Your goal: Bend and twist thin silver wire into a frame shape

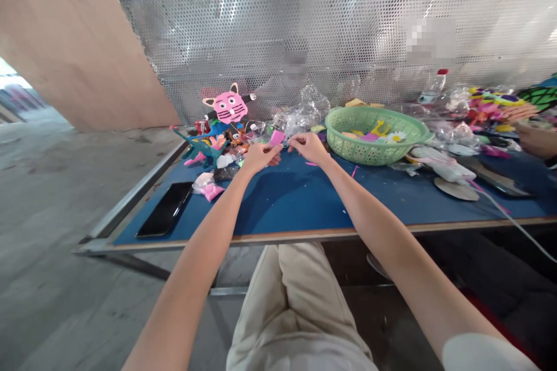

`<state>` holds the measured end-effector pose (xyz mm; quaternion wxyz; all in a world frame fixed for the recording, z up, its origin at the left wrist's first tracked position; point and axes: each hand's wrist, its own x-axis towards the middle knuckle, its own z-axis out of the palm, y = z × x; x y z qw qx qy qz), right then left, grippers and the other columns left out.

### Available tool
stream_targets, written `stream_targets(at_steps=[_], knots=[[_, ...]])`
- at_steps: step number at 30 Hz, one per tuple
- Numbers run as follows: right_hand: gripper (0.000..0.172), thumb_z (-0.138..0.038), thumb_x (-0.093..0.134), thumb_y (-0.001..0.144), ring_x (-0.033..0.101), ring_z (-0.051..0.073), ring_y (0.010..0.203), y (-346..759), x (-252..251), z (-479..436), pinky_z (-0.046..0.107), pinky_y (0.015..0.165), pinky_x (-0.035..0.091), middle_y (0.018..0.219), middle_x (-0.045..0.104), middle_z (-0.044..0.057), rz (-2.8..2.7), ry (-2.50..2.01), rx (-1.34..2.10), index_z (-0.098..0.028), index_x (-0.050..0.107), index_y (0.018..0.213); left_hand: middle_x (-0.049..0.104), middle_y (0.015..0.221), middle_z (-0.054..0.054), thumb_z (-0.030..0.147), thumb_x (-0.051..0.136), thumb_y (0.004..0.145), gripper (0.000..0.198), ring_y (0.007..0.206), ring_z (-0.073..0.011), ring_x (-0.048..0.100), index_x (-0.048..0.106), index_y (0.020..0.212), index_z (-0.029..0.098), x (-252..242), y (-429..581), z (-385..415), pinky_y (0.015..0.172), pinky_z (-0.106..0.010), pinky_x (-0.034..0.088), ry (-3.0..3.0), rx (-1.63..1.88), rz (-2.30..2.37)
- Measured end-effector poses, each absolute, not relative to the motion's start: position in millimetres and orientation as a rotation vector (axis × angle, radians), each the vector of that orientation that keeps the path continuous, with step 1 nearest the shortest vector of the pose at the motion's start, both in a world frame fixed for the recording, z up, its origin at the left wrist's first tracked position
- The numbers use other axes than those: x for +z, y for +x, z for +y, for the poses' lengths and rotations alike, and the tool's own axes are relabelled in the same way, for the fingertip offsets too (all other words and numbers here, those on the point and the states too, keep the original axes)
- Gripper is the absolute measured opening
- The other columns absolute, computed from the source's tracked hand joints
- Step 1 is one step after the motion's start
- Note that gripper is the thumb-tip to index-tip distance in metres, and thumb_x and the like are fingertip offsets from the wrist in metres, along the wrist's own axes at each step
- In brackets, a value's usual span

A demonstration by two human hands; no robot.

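Above the middle of the blue tabletop (pixel 287 203), my left hand (pixel 260 157) pinches a small flat pink piece (pixel 277 138), perhaps foam or clay. My right hand (pixel 310 146) is close beside it, thumb and fingertips pressed together; whatever is between them is too small to make out. Thin pink strips (pixel 354 171) lie on the table near my right wrist. To the right of that hand stands a green plastic basket (pixel 365 153) holding yellow, purple and white flower-like pieces. Behind my left hand is a pink cat-face figure (pixel 230 108) with black arms.
A black phone (pixel 165 210) lies at the left front corner. A teal figure (pixel 204 149), small coloured pieces and clear plastic wrap (pixel 304 113) crowd the back. On the right are a white corded tool (pixel 444 165) and a bottle (pixel 435 87). A perforated metal panel (pixel 348 29) closes the rear.
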<state>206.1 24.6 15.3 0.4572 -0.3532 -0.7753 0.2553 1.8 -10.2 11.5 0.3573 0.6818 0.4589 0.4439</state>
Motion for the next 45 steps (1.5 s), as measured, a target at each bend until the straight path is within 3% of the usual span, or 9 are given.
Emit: stream_targets(at_steps=[3,5,9,11,14,18,23,31,45], knots=[[0.02,-0.027,0.059,0.088,0.061,0.015,0.062,212,15,28,0.026,0.065,0.043,0.072,0.074,0.003,-1.947,-0.943,0.482,-0.017,0.076,0.081,0.066,0.054,-0.007,0.058,0.065,0.083,0.049,0.047,-0.0157,0.061,0.07,0.059,0.015,18,-2,-21,0.055,-0.029,0.052,2.056,0.924,1.187],[0.02,-0.024,0.059,0.088,0.062,0.016,0.066,216,16,27,0.026,0.068,0.043,0.071,0.074,0.003,-2.008,-0.987,0.396,-0.018,0.075,0.078,0.066,0.057,-0.005,0.053,0.064,0.085,0.044,0.055,-0.016,0.063,0.07,0.061,0.018,24,-1,-28,0.065,-0.029,0.053,2.226,1.044,1.145],[0.02,-0.02,0.058,0.089,0.06,0.015,0.064,223,22,15,0.027,0.069,0.04,0.071,0.074,0.002,-2.13,-1.027,0.35,-0.019,0.075,0.079,0.072,0.099,-0.007,0.043,0.066,0.087,0.024,0.107,-0.0256,0.062,0.074,0.093,0.02,32,4,-30,0.101,-0.038,0.044,2.372,1.4,1.146],[0.02,-0.021,0.057,0.09,0.059,0.014,0.065,225,24,6,0.026,0.069,0.04,0.072,0.074,0.001,-2.185,-0.986,0.373,-0.019,0.075,0.081,0.068,0.117,-0.009,0.039,0.071,0.083,0.031,0.12,-0.0292,0.055,0.072,0.107,0.02,31,5,-25,0.109,-0.042,0.036,2.433,1.367,1.129],[0.02,-0.023,0.057,0.091,0.059,0.014,0.064,228,23,-5,0.026,0.069,0.039,0.073,0.074,0.001,-2.246,-0.951,0.391,-0.02,0.075,0.082,0.068,0.117,-0.009,0.037,0.073,0.082,0.037,0.114,-0.029,0.059,0.07,0.115,0.02,22,4,-17,0.105,-0.041,0.038,2.522,1.142,1.12],[0.021,-0.027,0.055,0.092,0.06,0.013,0.063,234,16,-8,0.026,0.068,0.039,0.076,0.074,0.0,-2.349,-0.909,0.486,-0.02,0.074,0.088,0.071,0.109,-0.006,0.036,0.058,0.093,0.027,0.104,-0.0233,0.063,0.071,0.114,0.024,11,5,-11,0.095,-0.036,0.044,2.723,0.886,1.15],[0.026,-0.029,0.05,0.094,0.061,0.013,0.065,241,8,-1,0.025,0.068,0.041,0.076,0.074,0.002,-2.47,-0.88,0.513,-0.018,0.073,0.087,0.071,0.108,-0.009,0.032,0.048,0.097,0.032,0.101,-0.022,0.063,0.07,0.119,0.023,8,10,-12,0.09,-0.036,0.046,2.923,0.688,1.102],[0.028,-0.034,0.052,0.093,0.059,0.013,0.064,245,7,4,0.026,0.067,0.039,0.078,0.074,0.002,-2.471,-0.889,0.511,-0.017,0.074,0.089,0.072,0.106,-0.01,0.035,0.051,0.096,0.035,0.099,-0.0224,0.063,0.069,0.12,0.018,5,15,-14,0.09,-0.037,0.047,2.901,0.736,1.117],[0.023,-0.023,0.048,0.091,0.061,0.013,0.066,243,6,4,0.026,0.069,0.041,0.074,0.071,0.003,-2.443,-0.808,0.455,-0.015,0.07,0.092,0.075,0.1,-0.007,0.033,0.056,0.094,0.025,0.092,-0.0212,0.064,0.074,0.106,0.019,13,18,-12,0.084,-0.035,0.046,2.829,0.746,1.127]])
